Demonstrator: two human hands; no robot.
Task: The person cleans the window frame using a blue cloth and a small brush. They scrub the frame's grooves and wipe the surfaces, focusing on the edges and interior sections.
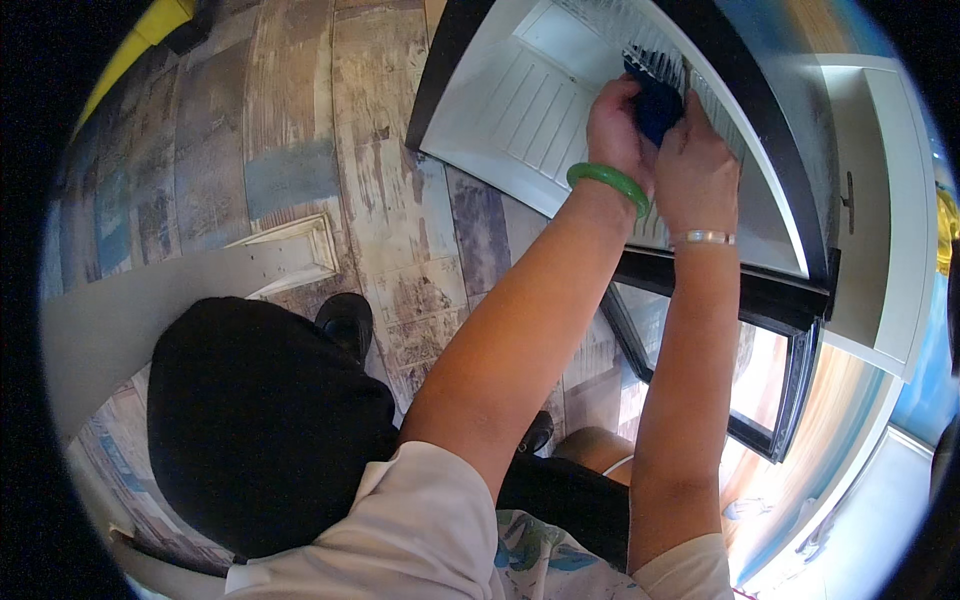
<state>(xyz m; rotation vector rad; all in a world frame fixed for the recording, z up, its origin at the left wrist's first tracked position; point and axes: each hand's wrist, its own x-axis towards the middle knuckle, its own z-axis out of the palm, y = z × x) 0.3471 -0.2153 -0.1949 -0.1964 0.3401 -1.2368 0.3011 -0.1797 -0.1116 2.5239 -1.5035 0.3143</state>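
My left hand (616, 126), with a green bangle at its wrist, grips a dark blue bunched item (654, 101), perhaps a cloth or a brush. From the other side my right hand (699, 169) holds the same item, its index finger stretched along the inner wall. Both hands are inside the white compartment (525, 105) of a black-framed cooler, which has a ribbed inner surface. Whitish streaks, like frost or foam, cover the wall (675, 56) by the item's tip. My fingers hide part of the item.
Below the compartment, a black-framed glass door (795, 390) stands swung out near my right forearm. A white cabinet with a drawer (862, 202) adjoins the cooler's right side. Wood-patterned flooring (292, 97) spreads to the left, where a pale panel (187, 255) crosses beside my knee.
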